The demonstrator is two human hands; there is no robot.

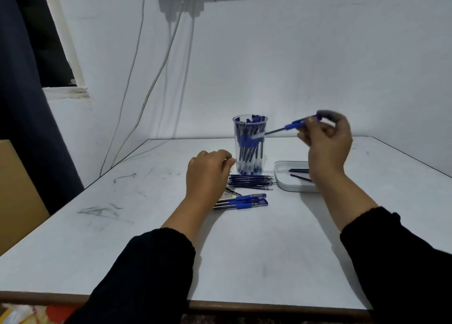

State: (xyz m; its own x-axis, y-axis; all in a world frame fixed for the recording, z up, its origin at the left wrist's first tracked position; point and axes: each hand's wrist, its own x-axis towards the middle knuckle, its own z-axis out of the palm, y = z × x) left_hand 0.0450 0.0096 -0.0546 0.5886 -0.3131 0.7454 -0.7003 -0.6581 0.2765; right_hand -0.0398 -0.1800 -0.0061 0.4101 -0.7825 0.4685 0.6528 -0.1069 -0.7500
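Currently in hand: a pen-and-refill job, as I read it; one pen is up in the air beside the stock, either fresh out of the cup or about to go into it (the blur does not let me say which).
Right hand [327,140]: raised above the table, thumb and fingers pinched together on the rear end of the blue pen [297,123].
Blue pen: held off the table, tilted, its thin dark front end pointing down-left toward the clear cup [250,145] and just short of the cup's wall.
Left hand [208,172]: knuckles up, low over the table [244,250], fingers curled beside the cup's base; whether the fingertips hold anything, I cannot tell.
Loose refills [252,180]: a flat bundle on the table in front of the cup, just right of the left hand.
Two pens [242,201]: lying side by side nearer the person, apart from the bundle.
White tray [278,174]: right of the cup, with a couple of dark refills [299,174] lying in it.
Next move, judged: bring the two hands together so the left can steady the barrel while the right works the slim insert; it calls for a light pinch and a straight pull or push along the pen's axis, clear of the cup's rim.
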